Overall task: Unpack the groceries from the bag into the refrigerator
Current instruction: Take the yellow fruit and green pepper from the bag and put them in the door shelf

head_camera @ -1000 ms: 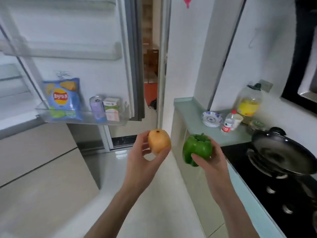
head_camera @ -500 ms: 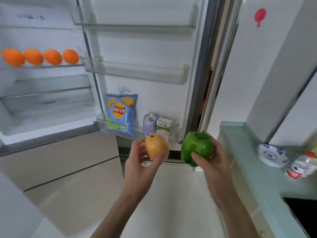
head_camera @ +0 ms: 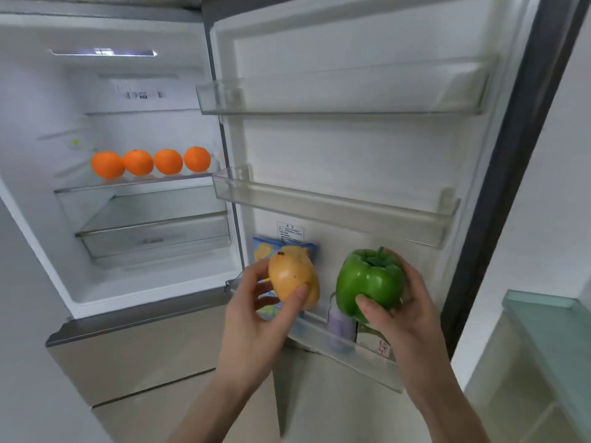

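Observation:
My left hand (head_camera: pixel 256 314) grips a yellow-orange pear-like fruit (head_camera: pixel 292 279) in front of the open refrigerator door. My right hand (head_camera: pixel 403 311) holds a green bell pepper (head_camera: pixel 367 282), stem up, beside it. The refrigerator (head_camera: pixel 105 282) stands open on the left. Several oranges (head_camera: pixel 150 161) sit in a row on its glass shelf (head_camera: pixel 134 183). The grocery bag is out of view.
The door's lowest bin (head_camera: pixel 351 350) holds a blue chip bag (head_camera: pixel 284 247), a purple can (head_camera: pixel 340 330) and a small carton, partly hidden by my hands. Two upper door bins (head_camera: pixel 335 203) hold nothing. A glass-topped counter (head_camera: pixel 550 318) is at the right. Closed drawers lie below the fridge compartment.
The view has swung left and up from the stove and counter toward the open refrigerator. Both hands, still holding the fruit and pepper, are closer to the door.

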The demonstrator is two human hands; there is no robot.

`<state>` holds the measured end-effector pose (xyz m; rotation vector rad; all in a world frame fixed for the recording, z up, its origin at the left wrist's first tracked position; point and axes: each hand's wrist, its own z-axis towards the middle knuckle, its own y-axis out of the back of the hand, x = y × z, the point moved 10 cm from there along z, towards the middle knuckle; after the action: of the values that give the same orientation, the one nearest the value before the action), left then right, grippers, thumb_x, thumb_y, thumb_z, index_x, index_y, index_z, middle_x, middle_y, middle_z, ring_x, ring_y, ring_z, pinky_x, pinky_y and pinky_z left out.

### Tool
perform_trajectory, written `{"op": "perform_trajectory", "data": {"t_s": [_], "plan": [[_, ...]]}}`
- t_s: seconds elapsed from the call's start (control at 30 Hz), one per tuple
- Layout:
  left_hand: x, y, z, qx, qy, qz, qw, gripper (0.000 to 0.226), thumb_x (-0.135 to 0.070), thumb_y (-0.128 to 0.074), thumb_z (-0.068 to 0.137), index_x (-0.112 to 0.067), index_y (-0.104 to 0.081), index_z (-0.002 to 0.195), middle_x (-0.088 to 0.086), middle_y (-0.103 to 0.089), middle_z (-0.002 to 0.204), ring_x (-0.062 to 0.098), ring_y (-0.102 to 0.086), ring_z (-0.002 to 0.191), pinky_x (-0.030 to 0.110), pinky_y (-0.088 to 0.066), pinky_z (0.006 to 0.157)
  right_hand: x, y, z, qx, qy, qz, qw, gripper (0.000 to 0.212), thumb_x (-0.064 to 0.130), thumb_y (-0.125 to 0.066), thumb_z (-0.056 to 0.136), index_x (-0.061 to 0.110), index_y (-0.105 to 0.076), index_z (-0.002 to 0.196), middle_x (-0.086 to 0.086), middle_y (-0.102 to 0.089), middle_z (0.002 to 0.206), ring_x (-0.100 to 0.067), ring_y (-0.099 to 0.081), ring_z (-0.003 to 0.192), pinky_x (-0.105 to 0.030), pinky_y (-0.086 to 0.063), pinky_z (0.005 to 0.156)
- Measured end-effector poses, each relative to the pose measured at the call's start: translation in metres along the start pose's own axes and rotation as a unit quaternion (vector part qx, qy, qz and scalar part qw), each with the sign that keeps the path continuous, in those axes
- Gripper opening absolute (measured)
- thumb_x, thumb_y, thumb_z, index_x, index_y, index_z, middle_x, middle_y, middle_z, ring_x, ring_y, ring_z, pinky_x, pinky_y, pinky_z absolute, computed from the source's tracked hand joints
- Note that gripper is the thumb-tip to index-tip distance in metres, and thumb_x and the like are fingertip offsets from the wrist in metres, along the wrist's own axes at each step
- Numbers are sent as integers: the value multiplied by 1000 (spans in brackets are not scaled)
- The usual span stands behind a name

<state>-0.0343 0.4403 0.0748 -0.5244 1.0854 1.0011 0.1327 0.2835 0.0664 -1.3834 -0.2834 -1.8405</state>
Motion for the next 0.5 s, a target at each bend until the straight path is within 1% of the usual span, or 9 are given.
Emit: {"op": "perform_trajectory", "data": {"t_s": [0.07,0.13,0.2,0.27,0.3,0.37,0.5], "plan": [[-7,12,19,-19,-18,9,1000,44,-42,-79,80,-34,-63,121,-12,-74,108,11,-70,101,17,-54,81,-1,-17,19,18,11,9,1000,76,5,-80,71,22,-54,141,0,-69,132,-19,-71,115,-28,-59,86],[-12,23,35,-38,-31,6,999,45,-40,-79,80,-32,-61,121,-12,-73,110,12,-71,101,19,-55,82,-4,-35,33,40,12,20,999,75,5,-79,71,22,-53,140,0,-71,130,-19,-71,115,-26,-58,87],[-17,34,49,-58,-42,0,997,46,-39,-79,80,-30,-60,121,-11,-73,111,12,-72,100,19,-55,82,-7,-54,43,66,8,31,997,81,13,-87,70,23,-52,142,-1,-70,133,-21,-70,118,-27,-58,91],[-19,44,62,-73,-51,-5,996,44,-38,-78,81,-26,-61,120,-9,-74,110,12,-72,101,17,-55,81,-7,-75,51,92,7,33,995,91,31,-96,65,26,-51,144,-3,-68,136,-23,-68,122,-32,-57,96],[-18,49,68,-78,-51,-7,996,43,-37,-78,81,-25,-61,119,-9,-74,109,12,-72,101,17,-55,80,-7,-82,55,97,8,32,995,92,34,-97,64,27,-51,144,-3,-68,136,-24,-68,123,-35,-57,99],[-17,56,78,-82,-49,-8,995,43,-37,-77,82,-24,-62,119,-10,-74,108,12,-72,101,16,-55,78,-7,-93,61,99,11,29,995,88,27,-94,68,27,-50,145,-3,-67,137,-24,-68,123,-38,-55,102],[-18,71,99,-88,-61,-19,994,40,-38,-77,82,-27,-62,118,-9,-75,108,14,-72,102,17,-54,81,6,-115,71,105,36,7,994,94,35,-94,65,40,-49,147,2,-63,141,-22,-66,126,-36,-56,100]]}}
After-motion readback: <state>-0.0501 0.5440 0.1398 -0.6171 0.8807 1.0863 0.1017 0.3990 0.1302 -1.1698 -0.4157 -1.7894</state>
